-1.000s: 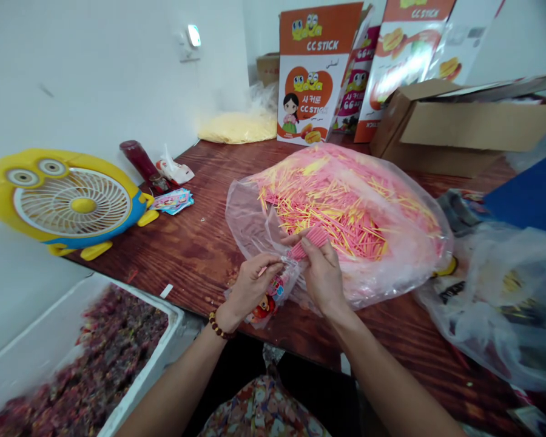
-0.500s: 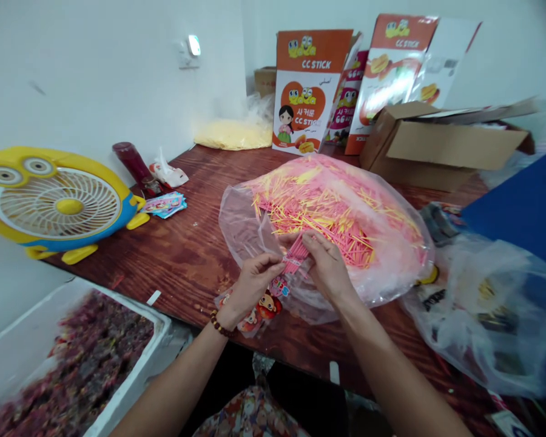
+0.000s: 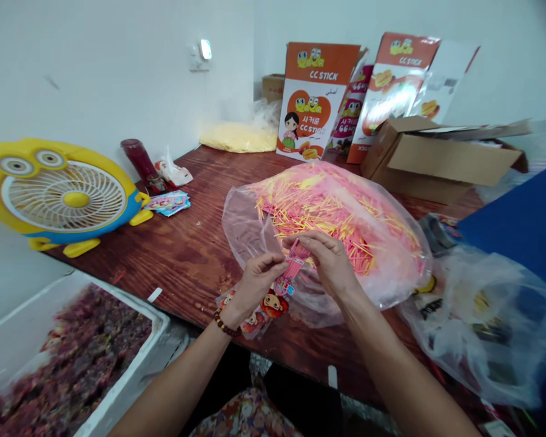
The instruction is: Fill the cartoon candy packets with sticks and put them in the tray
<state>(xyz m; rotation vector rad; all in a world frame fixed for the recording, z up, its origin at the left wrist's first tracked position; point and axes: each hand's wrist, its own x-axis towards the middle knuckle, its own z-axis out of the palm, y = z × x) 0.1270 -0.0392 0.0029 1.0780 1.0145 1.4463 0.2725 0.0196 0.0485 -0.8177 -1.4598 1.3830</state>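
Observation:
Both hands meet over the near edge of a large clear bag (image 3: 241,221) full of pink and yellow thin sticks (image 3: 318,212). Between them is a small bundle of pink sticks (image 3: 295,262), partly inside a clear printed packet (image 3: 275,302) with a cartoon figure on it. My left hand (image 3: 255,285) is closed, thumb and fingers pinching the packet's upper edge. My right hand (image 3: 330,261) is closed around the upper part of the pink bundle, its fingertips partly hidden. More printed packets (image 3: 252,321) lie on the table beneath my left wrist.
On the left stands a yellow fan (image 3: 68,200), near a dark red bottle (image 3: 139,161) and flat printed packets (image 3: 170,202). A white foam box (image 3: 159,328) holds dark red packets below. Printed cartons (image 3: 312,103), an open cardboard box (image 3: 450,158) and a plastic bag (image 3: 482,321) stand around the sticks.
The view has tilted slightly. My right fingers have shifted over the top of the pink bundle, which sits more upright in the packet.

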